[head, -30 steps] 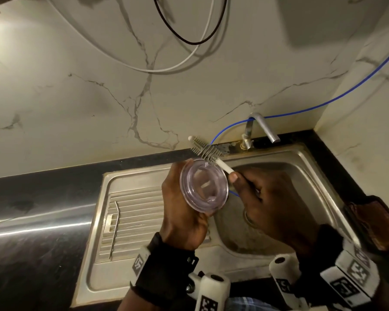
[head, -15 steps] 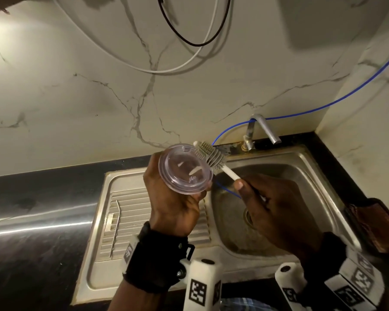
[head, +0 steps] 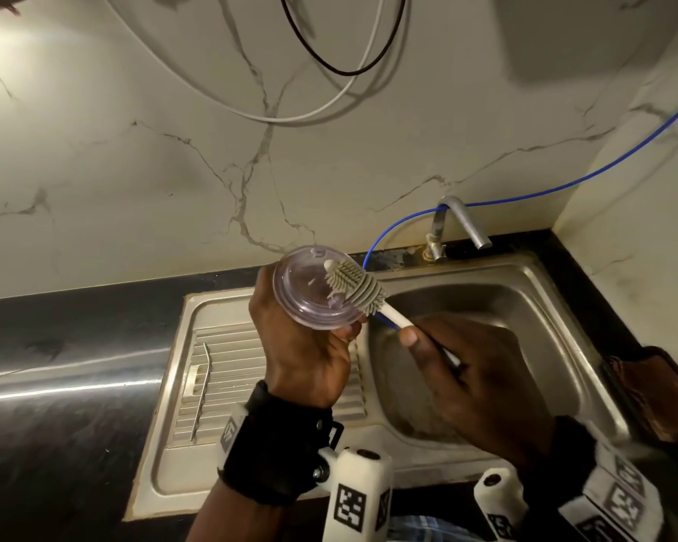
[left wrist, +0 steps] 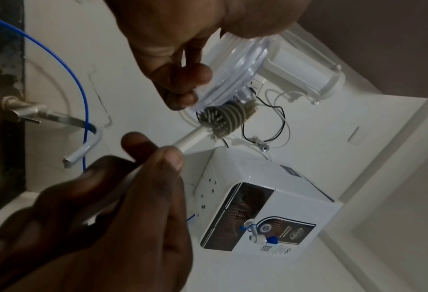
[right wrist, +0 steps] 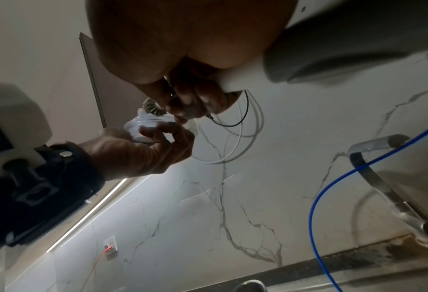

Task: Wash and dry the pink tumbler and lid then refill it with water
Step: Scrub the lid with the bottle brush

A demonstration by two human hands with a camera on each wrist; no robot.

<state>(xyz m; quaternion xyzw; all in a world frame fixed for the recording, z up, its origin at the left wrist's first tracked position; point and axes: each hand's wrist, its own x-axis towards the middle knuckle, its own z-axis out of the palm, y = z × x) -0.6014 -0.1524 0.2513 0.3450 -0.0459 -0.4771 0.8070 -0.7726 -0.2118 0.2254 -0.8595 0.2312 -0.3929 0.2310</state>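
Left hand [head: 306, 346] grips tilted lid [head: 314, 295]; right hand [head: 474, 377] holds brush [head: 359, 287], bristles pointing up-left onto it

Behind each grip sits a black wrist strap [head: 275, 447] with a metal screw, carrying white camera mounts [head: 359, 498] printed with black square markers.

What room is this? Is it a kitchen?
Probably a kitchen. There is a steel sink with a ribbed draining board, a tap against a marble wall, and a water purifier mounted nearby.
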